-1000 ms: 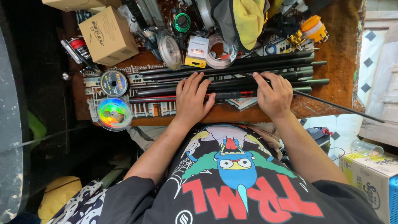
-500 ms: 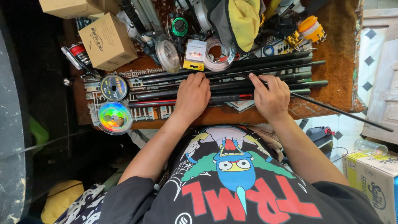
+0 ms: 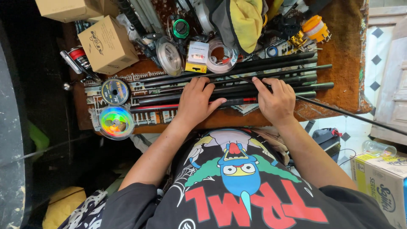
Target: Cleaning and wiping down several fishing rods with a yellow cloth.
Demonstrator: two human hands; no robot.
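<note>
Several black fishing rod sections [image 3: 237,80] lie side by side across a patterned mat [image 3: 343,46] on the table. My left hand [image 3: 196,101] rests flat on them, fingers apart, thumb toward the middle. My right hand [image 3: 276,98] lies further right with its fingers curled over a thin black rod [image 3: 352,114], which runs out slantwise past the table's right edge. One section under my left hand has a red band [image 3: 152,107].
Two line spools [image 3: 115,123] sit at the mat's left end, beside a cardboard box [image 3: 108,44]. Reels, clear line spools [image 3: 169,57], a small packet, a yellow cloth [image 3: 250,21] and an orange reel [image 3: 316,29] crowd the far side. A carton [image 3: 381,186] stands on the floor at right.
Both hands have stayed on the rod sections, and the thin rod still juts out to the right. My head has tipped a little, so the table sits slightly higher in view.
</note>
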